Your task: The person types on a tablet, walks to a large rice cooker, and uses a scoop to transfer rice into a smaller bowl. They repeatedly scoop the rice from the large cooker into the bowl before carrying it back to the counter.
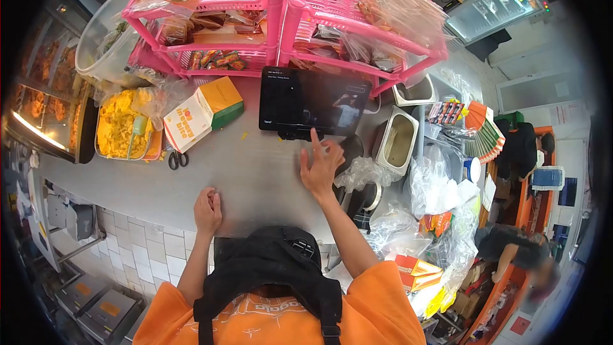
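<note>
A dark tablet stands on the steel counter in front of the pink racks, its screen mostly black with small text and a bright reflection. My right hand reaches toward it with fingers apart, the index fingertip right at the screen's lower edge; it holds nothing. My left hand rests loosely curled by the counter's front edge, with nothing seen in it. Just right of my right hand lie a crumpled clear plastic bag and dark round-ended items partly under it.
Pink plastic racks with bagged goods line the back. At left are a food tub, scissors and a printed carton. Steel pans and plastic bags crowd the right. Another person bends at far right.
</note>
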Tool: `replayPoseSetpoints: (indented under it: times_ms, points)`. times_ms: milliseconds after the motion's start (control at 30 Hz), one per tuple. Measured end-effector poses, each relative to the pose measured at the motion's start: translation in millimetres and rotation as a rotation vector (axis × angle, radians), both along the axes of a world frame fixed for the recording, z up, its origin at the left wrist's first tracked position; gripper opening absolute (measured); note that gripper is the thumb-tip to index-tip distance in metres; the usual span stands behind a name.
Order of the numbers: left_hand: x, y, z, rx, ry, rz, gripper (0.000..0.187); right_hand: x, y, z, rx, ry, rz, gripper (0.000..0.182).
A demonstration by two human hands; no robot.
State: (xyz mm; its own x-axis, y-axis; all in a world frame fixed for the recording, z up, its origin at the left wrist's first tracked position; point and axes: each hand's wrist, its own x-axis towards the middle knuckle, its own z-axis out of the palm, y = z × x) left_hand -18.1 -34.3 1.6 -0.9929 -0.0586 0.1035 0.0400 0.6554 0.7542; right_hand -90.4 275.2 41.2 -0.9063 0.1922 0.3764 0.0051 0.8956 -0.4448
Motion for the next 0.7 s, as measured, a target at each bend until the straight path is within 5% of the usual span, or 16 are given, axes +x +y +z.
replayPoseSetpoints:
  times_ms: [700]
  points:
    - [1, 1, -3, -0.01, 0.019, 0.001, 0.017, 2, 2, -4, -0.037, 0.008, -0.038, 0.056]
